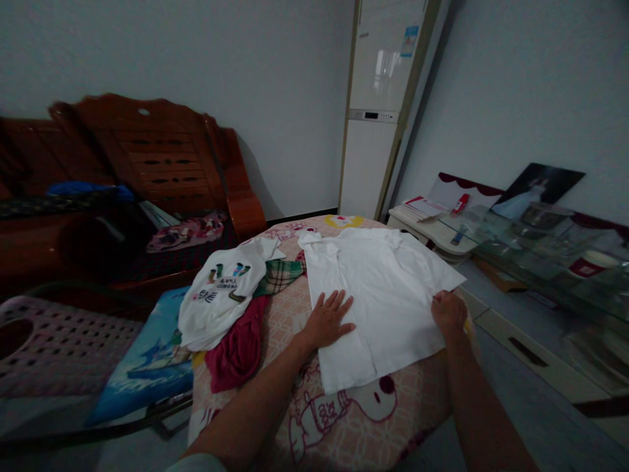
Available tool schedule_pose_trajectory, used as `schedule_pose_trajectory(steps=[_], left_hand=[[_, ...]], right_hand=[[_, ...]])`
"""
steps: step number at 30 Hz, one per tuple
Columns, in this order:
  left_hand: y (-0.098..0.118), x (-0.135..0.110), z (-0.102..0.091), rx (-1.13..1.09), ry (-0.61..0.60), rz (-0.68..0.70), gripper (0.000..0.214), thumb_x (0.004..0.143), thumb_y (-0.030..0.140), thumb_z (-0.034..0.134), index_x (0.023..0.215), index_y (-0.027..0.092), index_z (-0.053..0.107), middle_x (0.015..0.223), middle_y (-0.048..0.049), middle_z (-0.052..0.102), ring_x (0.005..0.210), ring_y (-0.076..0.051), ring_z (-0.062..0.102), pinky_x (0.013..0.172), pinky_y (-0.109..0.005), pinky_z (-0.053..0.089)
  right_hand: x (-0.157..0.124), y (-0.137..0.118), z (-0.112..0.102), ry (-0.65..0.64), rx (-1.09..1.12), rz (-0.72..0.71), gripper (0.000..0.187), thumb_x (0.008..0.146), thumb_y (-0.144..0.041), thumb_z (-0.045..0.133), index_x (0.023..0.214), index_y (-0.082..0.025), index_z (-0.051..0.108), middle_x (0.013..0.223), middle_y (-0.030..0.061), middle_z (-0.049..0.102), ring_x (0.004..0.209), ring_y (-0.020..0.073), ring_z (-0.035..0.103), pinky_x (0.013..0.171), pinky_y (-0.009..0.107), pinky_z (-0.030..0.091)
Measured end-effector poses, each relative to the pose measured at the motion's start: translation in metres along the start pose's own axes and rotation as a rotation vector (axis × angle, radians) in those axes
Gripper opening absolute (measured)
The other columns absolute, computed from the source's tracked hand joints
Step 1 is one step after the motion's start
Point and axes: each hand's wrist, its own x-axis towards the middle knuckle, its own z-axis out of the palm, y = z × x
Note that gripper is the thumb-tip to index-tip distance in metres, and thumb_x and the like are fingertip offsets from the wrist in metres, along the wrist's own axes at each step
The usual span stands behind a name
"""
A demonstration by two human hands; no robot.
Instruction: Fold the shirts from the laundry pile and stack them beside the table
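Note:
A white shirt [388,288] lies spread flat on a table covered by a pink cartoon-print cloth [363,419]. My left hand [328,319] rests flat on the shirt's left edge, fingers stretched out and apart. My right hand [448,311] is at the shirt's right edge with its fingers curled closed on the fabric. To the left of the shirt lies a pile of clothes: a white printed T-shirt [221,295], a green plaid garment [280,275] and a dark red garment [240,351].
A wooden sofa [147,170] with clothes on it stands at the left, a pink perforated plastic chair [59,341] and a blue cushion [147,357] near it. A tall white air conditioner [378,111] stands in the corner. A glass-topped low cabinet [531,249] runs along the right wall.

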Motion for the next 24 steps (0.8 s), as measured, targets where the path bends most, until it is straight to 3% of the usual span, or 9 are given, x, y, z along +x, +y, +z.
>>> schedule_pose_trajectory(steps=[3,9,15,20,24], left_hand=[[0.0,0.0,0.002,0.011,0.004,-0.001,0.074,0.093,0.066,0.031,0.154,0.026,0.024,0.159,-0.0103,0.029,0.145,-0.029,0.028,0.116,-0.051,0.022],[0.0,0.0,0.002,0.016,0.009,0.002,0.073,0.093,0.066,0.032,0.155,0.028,0.022,0.159,-0.0093,0.028,0.146,-0.029,0.028,0.117,-0.051,0.022],[0.001,0.001,-0.002,-0.007,-0.023,-0.009,0.074,0.093,0.066,0.031,0.155,0.026,0.023,0.159,-0.0105,0.027,0.147,-0.029,0.025,0.117,-0.053,0.021],[0.001,0.0,-0.003,-0.035,-0.022,-0.006,0.073,0.093,0.066,0.03,0.154,0.027,0.024,0.16,-0.01,0.025,0.147,-0.029,0.025,0.117,-0.051,0.019],[0.001,0.0,-0.003,-0.035,-0.016,-0.013,0.072,0.094,0.065,0.031,0.154,0.027,0.025,0.16,-0.0101,0.026,0.146,-0.029,0.026,0.118,-0.052,0.02]], right_hand=[[0.001,0.0,0.001,-0.038,0.022,0.004,0.036,0.084,-0.013,0.044,0.108,-0.013,0.071,0.105,0.0162,0.072,0.102,0.0273,0.066,0.083,0.034,0.046],[0.001,-0.006,-0.009,-0.072,0.027,0.024,0.028,0.084,-0.019,0.047,0.093,-0.012,0.072,0.095,0.0164,0.072,0.097,0.0271,0.067,0.082,0.033,0.046],[0.002,-0.004,-0.008,-0.042,0.035,-0.023,0.037,0.085,-0.018,0.047,0.114,-0.009,0.067,0.107,0.0182,0.07,0.102,0.0265,0.065,0.086,0.033,0.046],[0.003,0.0,-0.001,-0.066,-0.011,-0.053,0.03,0.083,-0.012,0.045,0.094,-0.01,0.072,0.099,0.0183,0.072,0.098,0.0278,0.066,0.083,0.035,0.046],[0.003,-0.003,-0.008,-0.043,0.039,-0.023,0.028,0.084,-0.016,0.045,0.094,-0.01,0.071,0.097,0.0179,0.072,0.097,0.0273,0.066,0.081,0.033,0.046]])
